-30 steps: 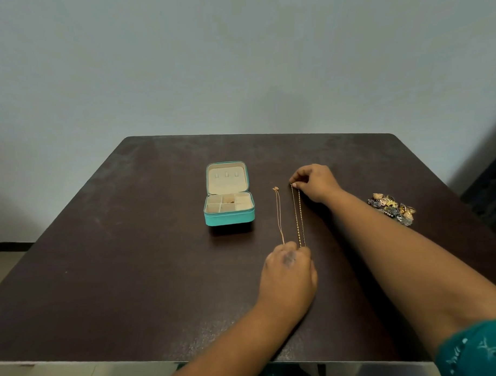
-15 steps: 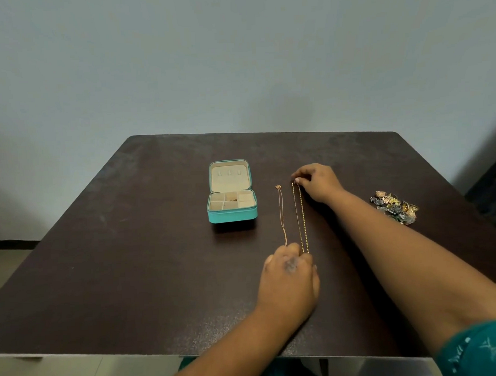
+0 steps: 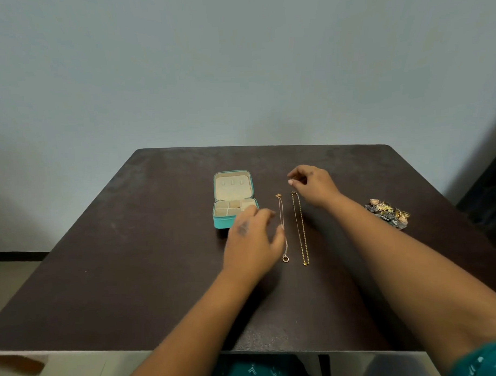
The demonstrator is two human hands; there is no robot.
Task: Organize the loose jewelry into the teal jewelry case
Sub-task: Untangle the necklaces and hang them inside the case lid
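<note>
Head view: the jewelry case (image 3: 233,201) sits open on the table (image 3: 103,277), just beyond the left hand (image 3: 253,241), whose loosely spread fingers cover its near right corner. That hand holds nothing. Its thumb lies against a thin chain (image 3: 281,223) stretched straight on the table, a small ring at its near end. Just right of it lies a second, gold chain (image 3: 300,228), also straight. The right hand (image 3: 314,187) hovers over the far end of the gold chain, fingers curled, thumb and forefinger close but apparently pinching nothing. A heap of small pieces (image 3: 388,212) lies well to the right of the right forearm. Assessment: both chains and the heap remain outside; the compartments look nearly bare. Most work remains.
</note>
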